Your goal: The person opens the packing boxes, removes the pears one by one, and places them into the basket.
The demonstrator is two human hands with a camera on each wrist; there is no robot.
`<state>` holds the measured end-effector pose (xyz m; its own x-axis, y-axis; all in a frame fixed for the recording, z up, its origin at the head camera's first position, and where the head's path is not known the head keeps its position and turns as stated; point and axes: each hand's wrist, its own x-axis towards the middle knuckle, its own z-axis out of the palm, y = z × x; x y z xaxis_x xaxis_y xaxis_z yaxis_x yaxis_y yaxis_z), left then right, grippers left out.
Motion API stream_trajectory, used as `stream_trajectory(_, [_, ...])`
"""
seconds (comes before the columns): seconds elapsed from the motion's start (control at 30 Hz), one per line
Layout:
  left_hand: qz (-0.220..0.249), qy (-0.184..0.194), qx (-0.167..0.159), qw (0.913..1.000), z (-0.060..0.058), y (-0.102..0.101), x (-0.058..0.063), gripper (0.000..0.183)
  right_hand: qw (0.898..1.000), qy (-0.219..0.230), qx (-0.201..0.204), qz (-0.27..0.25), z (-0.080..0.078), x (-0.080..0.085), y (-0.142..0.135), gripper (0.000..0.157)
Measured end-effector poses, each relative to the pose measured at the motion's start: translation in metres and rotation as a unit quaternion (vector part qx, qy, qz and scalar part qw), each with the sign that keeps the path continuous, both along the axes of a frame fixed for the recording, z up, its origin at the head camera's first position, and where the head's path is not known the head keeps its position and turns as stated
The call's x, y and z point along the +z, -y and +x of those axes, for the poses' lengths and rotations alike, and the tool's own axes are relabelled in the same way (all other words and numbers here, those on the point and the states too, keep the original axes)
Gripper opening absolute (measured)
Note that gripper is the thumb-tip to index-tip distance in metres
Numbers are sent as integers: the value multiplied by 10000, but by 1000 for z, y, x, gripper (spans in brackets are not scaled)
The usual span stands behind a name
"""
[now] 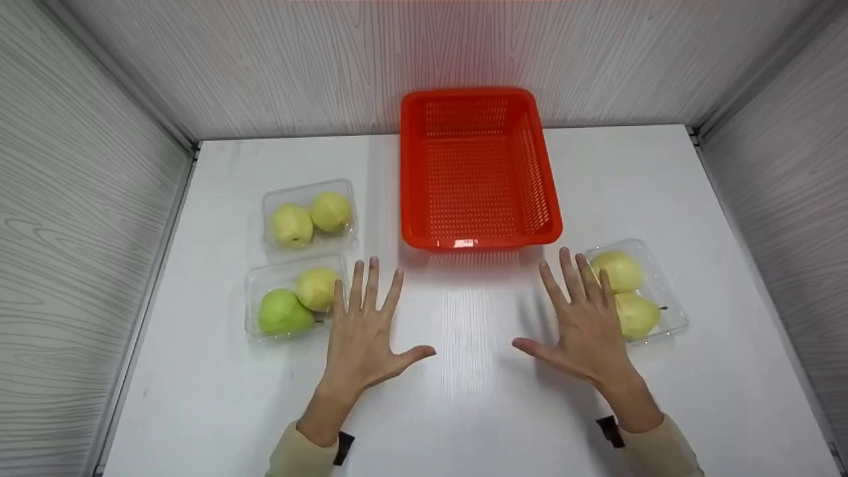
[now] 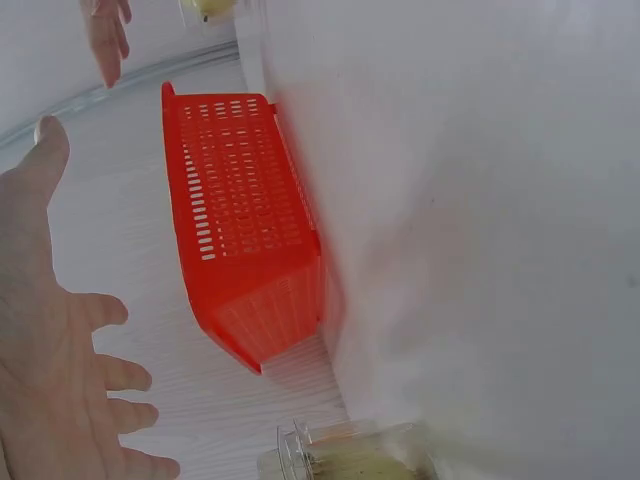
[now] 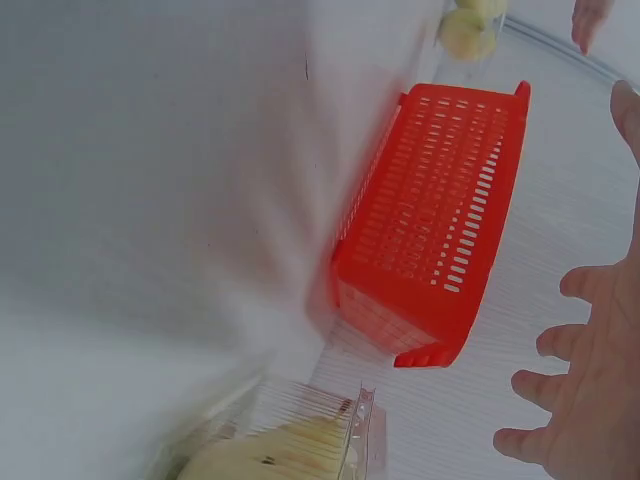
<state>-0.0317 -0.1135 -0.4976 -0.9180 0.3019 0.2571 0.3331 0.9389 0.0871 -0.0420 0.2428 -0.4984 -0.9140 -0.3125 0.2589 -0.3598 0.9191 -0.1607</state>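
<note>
Both hands lie flat and spread on the white table (image 1: 464, 411), holding nothing. My left hand (image 1: 361, 328) rests just right of a clear tray (image 1: 255, 281) with a green pear (image 1: 283, 313) and a yellow pear (image 1: 317, 288). My right hand (image 1: 586, 324) lies beside another clear tray (image 1: 666, 295) with two yellow pears (image 1: 621, 270), its fingers partly covering them. An empty red basket (image 1: 477, 169) stands ahead between the hands. The left wrist view shows my left hand (image 2: 50, 380) open near the basket (image 2: 240, 230); the right wrist view shows my right hand (image 3: 590, 380) open near the basket (image 3: 430, 230).
A third clear tray (image 1: 271, 199) with two yellow pears (image 1: 291, 224) sits at the left behind the nearer one. Grey wood-grain walls (image 1: 86, 199) close the table on the left, back and right.
</note>
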Motion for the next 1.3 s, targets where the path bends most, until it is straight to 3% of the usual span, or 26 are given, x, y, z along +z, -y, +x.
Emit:
stream_trajectory(0.37, [-124,-70,-399,9991,-5,-25,6,124,9998,-104,-116,-107,4,6,-23,116])
stream_trajectory(0.73, [-238,50,-1092,9937,-19,-66,5,119,9989,158,-438,-47,7,12,-62,114])
stream_trajectory(1.03, [-322,654,-1828,9805,-29,-110,-4,115,9982,248,-552,-42,4,17,-100,117])
stream_trajectory(1.3, [-195,1106,-2135,9705,-41,-142,-23,114,9965,294,-748,-217,7,12,-120,122])
